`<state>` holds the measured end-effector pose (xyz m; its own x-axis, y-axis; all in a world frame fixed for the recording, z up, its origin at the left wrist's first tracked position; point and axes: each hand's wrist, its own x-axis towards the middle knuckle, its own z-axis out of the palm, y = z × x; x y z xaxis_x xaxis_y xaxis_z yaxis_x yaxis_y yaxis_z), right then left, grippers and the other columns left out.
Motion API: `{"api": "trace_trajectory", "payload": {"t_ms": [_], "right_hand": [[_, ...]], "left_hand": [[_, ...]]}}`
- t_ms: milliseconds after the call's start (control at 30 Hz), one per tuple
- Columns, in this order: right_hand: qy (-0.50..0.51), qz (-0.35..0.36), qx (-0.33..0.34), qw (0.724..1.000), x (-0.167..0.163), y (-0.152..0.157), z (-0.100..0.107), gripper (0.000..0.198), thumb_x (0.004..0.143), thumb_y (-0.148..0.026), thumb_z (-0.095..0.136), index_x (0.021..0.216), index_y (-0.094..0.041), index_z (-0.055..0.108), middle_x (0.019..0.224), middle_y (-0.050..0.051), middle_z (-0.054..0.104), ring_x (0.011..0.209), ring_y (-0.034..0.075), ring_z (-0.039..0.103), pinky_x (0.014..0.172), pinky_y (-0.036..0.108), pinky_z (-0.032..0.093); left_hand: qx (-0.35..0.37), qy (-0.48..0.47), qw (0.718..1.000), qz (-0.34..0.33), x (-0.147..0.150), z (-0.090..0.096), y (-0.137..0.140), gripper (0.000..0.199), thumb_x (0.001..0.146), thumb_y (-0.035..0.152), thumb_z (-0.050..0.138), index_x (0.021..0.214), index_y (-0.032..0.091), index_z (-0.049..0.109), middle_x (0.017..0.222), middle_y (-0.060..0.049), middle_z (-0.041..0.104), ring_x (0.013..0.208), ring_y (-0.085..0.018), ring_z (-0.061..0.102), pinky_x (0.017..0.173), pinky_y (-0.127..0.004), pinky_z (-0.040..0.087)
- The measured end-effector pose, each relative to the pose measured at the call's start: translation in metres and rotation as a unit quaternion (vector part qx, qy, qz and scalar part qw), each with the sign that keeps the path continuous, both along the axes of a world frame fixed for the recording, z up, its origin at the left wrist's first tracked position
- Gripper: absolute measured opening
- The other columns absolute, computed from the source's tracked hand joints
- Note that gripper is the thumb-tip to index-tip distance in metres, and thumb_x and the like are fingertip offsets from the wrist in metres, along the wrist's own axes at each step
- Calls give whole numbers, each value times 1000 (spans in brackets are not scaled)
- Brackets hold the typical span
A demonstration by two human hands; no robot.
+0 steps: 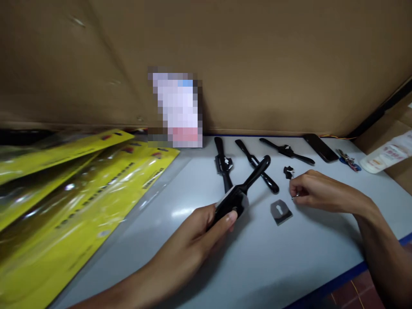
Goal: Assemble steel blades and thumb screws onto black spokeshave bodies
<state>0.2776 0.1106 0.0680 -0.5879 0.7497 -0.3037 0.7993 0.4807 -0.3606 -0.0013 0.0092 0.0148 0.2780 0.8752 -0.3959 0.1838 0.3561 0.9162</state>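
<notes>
My left hand (209, 231) is closed around a black spokeshave (236, 199), thumb pressed on its middle and one handle pointing up to the right. At the right, my right hand (313, 191) rests low over the table with fingers pinched; a tiny shiny bit shows at the fingertips, too small to name. Between the hands lies a flat steel blade (282, 213) with a keyhole slot. Just beyond my right fingers sits a small black cap piece (289, 172). Further back lie a spokeshave with a silver screw (222, 163), a bare spokeshave body (246, 150) and another spokeshave (286, 149).
Yellow cards in clear plastic packaging (106, 214) cover the table's left side. A blurred-out upright panel (183, 107) leans against the cardboard wall (257, 64). Toward the back right are a phone (321, 148), a keyring bunch (349, 161) and a white bottle (386, 152).
</notes>
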Motion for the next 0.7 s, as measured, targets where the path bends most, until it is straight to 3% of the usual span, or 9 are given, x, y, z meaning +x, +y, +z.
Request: {"api": "trace_trajectory", "payload": {"t_ms": [133, 200, 333, 500, 700], "right_hand": [[134, -33, -72, 988, -1, 2, 7, 5, 83, -22, 63, 79, -21, 65, 63, -3, 61, 57, 13, 55, 54, 26, 38], [219, -62, -91, 969, -9, -3, 10, 13, 87, -33, 67, 82, -20, 67, 67, -1, 64, 57, 13, 59, 55, 27, 44], [313, -94, -62, 943, -39, -21, 5, 18, 89, -38, 68, 87, -20, 69, 73, 0, 66, 54, 12, 60, 51, 26, 46], [380, -110, -35, 918, -75, -46, -20, 13, 86, -32, 71, 89, -21, 65, 71, -2, 65, 57, 12, 60, 51, 25, 46], [400, -89, 22, 912, -83, -55, -35, 15, 91, -32, 63, 90, -21, 72, 79, 3, 72, 69, 16, 63, 59, 29, 50]], "left_hand": [[4, -3, 1000, 3, 2, 3, 1, 53, 82, 72, 55, 67, 24, 41, 51, 11, 30, 44, -7, 21, 41, -21, 16], [9, -5, 1000, 0, 3, 3, 2, 51, 84, 70, 54, 67, 24, 42, 51, 11, 30, 44, -7, 22, 41, -22, 16], [13, -14, 1000, -7, 4, 3, 3, 50, 84, 69, 55, 67, 24, 41, 51, 11, 31, 43, -7, 23, 41, -23, 15], [22, -22, 1000, 4, 6, 4, 5, 49, 84, 67, 55, 68, 24, 41, 47, 12, 30, 42, -7, 21, 42, -23, 13], [43, -42, 998, 6, 6, 3, 7, 47, 84, 65, 58, 68, 23, 43, 47, 12, 29, 42, -7, 19, 43, -23, 13]]}}
